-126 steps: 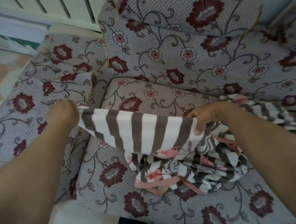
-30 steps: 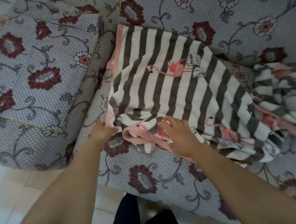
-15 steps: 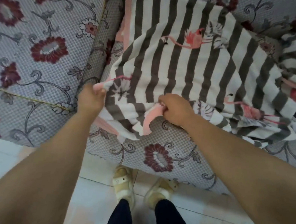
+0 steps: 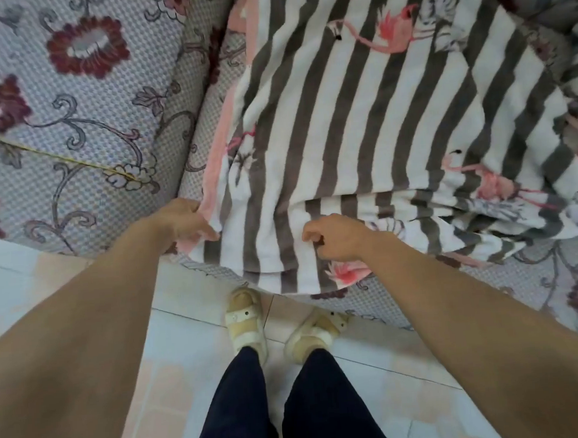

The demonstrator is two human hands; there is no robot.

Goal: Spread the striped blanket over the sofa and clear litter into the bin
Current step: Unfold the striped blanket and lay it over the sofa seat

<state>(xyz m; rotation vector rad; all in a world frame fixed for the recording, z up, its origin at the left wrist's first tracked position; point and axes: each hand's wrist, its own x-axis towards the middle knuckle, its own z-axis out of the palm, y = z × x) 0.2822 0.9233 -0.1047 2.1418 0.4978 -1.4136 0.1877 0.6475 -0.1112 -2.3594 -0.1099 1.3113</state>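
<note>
Striped blanket (image 4: 360, 128) lies across the sofa (image 4: 68, 114) seat, upper centre, its edge draped over the front. Left hand (image 4: 187, 222) and right hand (image 4: 337, 237) pinch that edge; uneven pulling could bunch it or drag it floorward.

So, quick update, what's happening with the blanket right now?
Left hand pinches blanket corner. Right hand grips its front edge. Blanket half spread on sofa, right side bunched. No bin in view.
</note>
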